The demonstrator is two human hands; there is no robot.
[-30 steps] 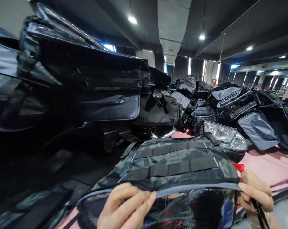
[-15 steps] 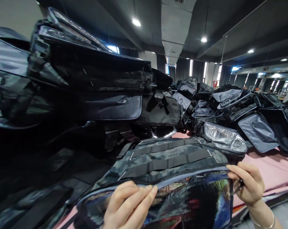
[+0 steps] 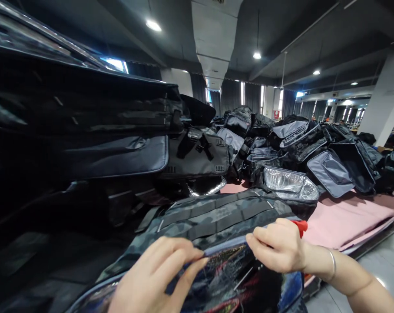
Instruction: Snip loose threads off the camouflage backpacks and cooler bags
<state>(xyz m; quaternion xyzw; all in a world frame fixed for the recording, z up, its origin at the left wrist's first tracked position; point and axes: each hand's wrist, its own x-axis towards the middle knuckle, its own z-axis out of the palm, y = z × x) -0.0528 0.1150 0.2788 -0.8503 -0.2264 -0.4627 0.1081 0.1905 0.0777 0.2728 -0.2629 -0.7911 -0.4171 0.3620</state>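
Observation:
A grey camouflage bag [image 3: 213, 217] lies in front of me, with its shiny, reflective inside turned toward me. Pale grey binding [image 3: 225, 247] runs along its near edge. My left hand [image 3: 154, 271] pinches this edge between thumb and fingers. A short way to the right, my right hand [image 3: 276, 247] is closed on the same edge, fingertips on the binding. From behind the right hand sticks out a small red object [image 3: 300, 227]; its kind is hidden by the hand. A thin white line [image 3: 243, 278] shows on the dark lining below.
Stacked dark bags [image 3: 86, 113] rise close on my left. Beyond are a dark bag with straps [image 3: 200, 152], an open silver-lined bag [image 3: 289, 182] and a heap of further bags [image 3: 301, 134]. Pink cloth [image 3: 346, 221] covers the table at right; tiled floor [image 3: 372, 269] lies beside it.
My right hand has moved left along the edge, from the bag's corner toward my left hand. The red object now shows behind it. The view has swung to the right.

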